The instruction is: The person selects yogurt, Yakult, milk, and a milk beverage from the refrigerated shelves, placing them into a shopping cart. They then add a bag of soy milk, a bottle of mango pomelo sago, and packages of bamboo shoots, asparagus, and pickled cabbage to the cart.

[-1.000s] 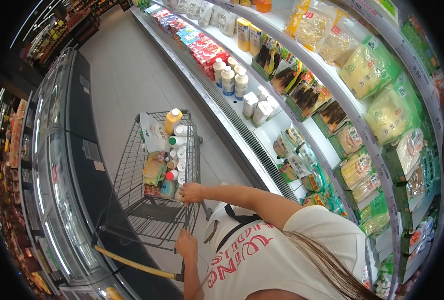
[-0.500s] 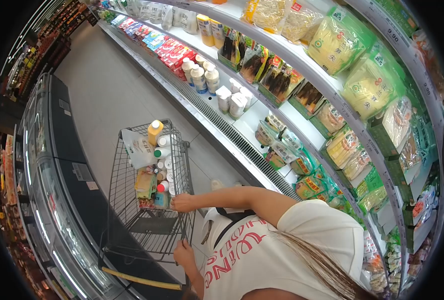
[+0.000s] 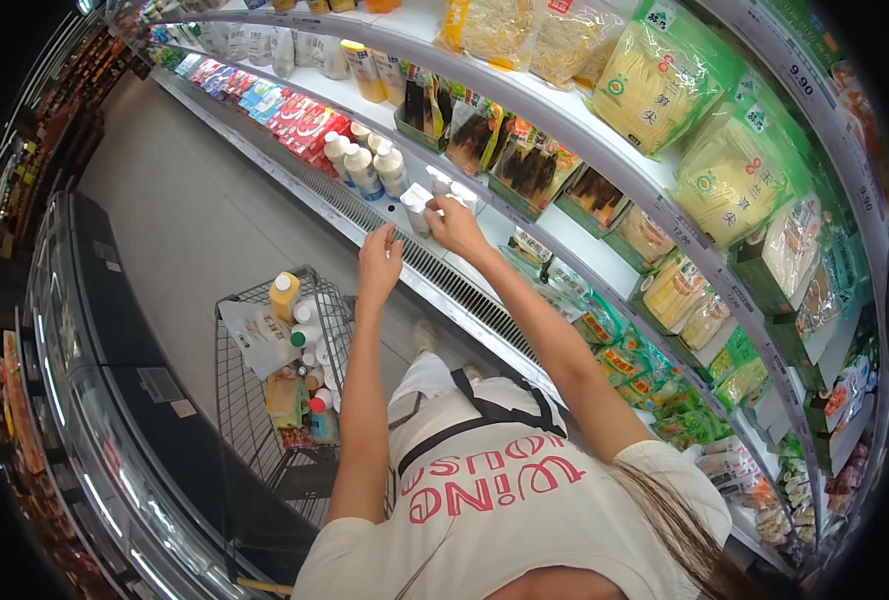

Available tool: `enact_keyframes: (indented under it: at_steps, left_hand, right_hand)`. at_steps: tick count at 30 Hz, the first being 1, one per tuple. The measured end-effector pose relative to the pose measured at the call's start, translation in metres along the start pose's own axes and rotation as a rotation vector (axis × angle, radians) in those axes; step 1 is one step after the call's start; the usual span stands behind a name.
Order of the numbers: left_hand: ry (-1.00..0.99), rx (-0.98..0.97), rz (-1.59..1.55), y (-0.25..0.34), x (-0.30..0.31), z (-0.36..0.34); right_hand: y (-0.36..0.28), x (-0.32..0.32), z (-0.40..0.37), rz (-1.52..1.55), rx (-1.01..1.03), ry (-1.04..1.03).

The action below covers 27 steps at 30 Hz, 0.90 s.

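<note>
Both my arms reach up to the bottom shelf of the open cooler. My right hand [image 3: 457,226] has its fingers curled on a small white bottle [image 3: 443,188] in a group of the same bottles [image 3: 416,206]. My left hand [image 3: 380,256] hovers just left of that group with fingers apart, holding nothing. Below my left arm stands the wire shopping cart [image 3: 233,380], with a yellow-orange bottle [image 3: 283,294], a white bag [image 3: 257,338], several small bottles and packets inside.
The curved cooler shelf [image 3: 565,235] carries three larger white bottles [image 3: 365,165], dark packets [image 3: 530,165], and green and yellow noodle bags [image 3: 735,180]. A vent grille [image 3: 485,310] runs along its base. A glass-topped freezer chest [image 3: 95,400] lines the left side of the aisle.
My right hand left the cart's contents and my left hand let go of the cart handle. Both rose to the white bottles on the shelf. The view swung toward the shelves.
</note>
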<state>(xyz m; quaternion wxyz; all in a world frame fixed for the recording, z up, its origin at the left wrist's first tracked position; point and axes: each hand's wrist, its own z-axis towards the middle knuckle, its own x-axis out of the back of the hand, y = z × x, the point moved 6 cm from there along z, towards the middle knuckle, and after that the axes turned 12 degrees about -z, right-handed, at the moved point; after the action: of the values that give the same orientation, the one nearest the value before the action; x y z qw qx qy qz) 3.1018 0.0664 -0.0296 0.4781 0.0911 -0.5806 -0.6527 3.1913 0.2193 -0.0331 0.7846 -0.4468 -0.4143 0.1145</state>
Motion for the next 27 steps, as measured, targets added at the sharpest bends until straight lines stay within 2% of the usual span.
enact_keyframes:
  at_steps: [3, 4, 8, 10, 12, 16, 18, 19, 22, 23, 27]
  left_hand:
    - [0.011, 0.030, -0.177, -0.013, -0.027, 0.128]
    - [-0.011, 0.106, -0.355, -0.006, -0.034, 0.162]
    - [0.007, 0.024, -0.333, -0.044, -0.068, 0.274]
    - [-0.018, 0.001, -0.376, -0.048, -0.077, 0.308]
    - [-0.086, 0.027, -0.490, -0.053, -0.084, 0.317]
    - [-0.155, -0.005, -0.503, -0.069, -0.091, 0.325]
    - [-0.137, -0.023, -0.508, -0.071, -0.085, 0.321]
    - [-0.126, -0.041, -0.509, -0.066, -0.080, 0.322]
    - [-0.126, 0.074, -0.608, -0.065, -0.067, 0.314]
    - [-0.131, 0.026, -0.551, -0.064, -0.062, 0.312]
    - [-0.166, 0.046, -0.571, -0.047, -0.048, 0.304]
  right_hand:
    - [0.026, 0.029, 0.085, -0.038, -0.034, 0.250]
    - [0.033, 0.035, 0.110, -0.059, -0.042, 0.301]
    - [0.032, 0.044, 0.171, -0.161, -0.115, 0.304]
    - [0.031, 0.041, 0.189, -0.135, -0.233, 0.278]
    - [0.022, 0.038, 0.199, -0.149, -0.229, 0.280]
    - [0.024, 0.026, 0.203, -0.083, -0.270, 0.445]
    - [0.020, 0.020, 0.196, -0.087, -0.254, 0.415]
    - [0.014, 0.019, 0.192, -0.088, -0.239, 0.406]
    - [0.001, 0.008, 0.170, -0.040, -0.046, 0.503]
    - [-0.001, 0.004, 0.165, -0.044, -0.019, 0.538]
    - [-0.008, 0.006, 0.155, 0.013, 0.009, 0.621]
